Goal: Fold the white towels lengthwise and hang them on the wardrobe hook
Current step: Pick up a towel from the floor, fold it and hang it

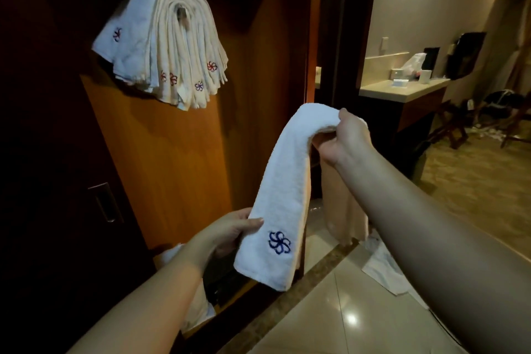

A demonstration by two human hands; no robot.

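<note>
We hold one folded white towel [283, 181] in front of the open wardrobe [178, 158]. Our right hand [343, 136] is raised, fingers curled over the towel's upper fold, clamped on the cloth at its highest point. From that fold the towel hangs in two parts: the near part slopes down and to the left toward our left hand [230, 231], and the far part drops straight below the right hand, behind the right forearm.

Our left hand grips the near part close to its lower end, thumb on the front face and fingers behind it. A blue embroidered flower [279, 242] sits on the front face just right of the thumb. The lower edge of the towel hangs free below the left hand, above the wardrobe's floor rail.

Up and to the left, a stack of folded towels [166, 46] is draped over the wardrobe hook [181, 13], of which only a small dark part shows at the centre of the folds. Their ends fan downward and carry red and blue flower marks. The held towel is well apart from this stack.

To the right, a table [402, 92] bears small items. More white cloth [385, 270] lies on the tiled floor [344, 296] under our right forearm.
</note>
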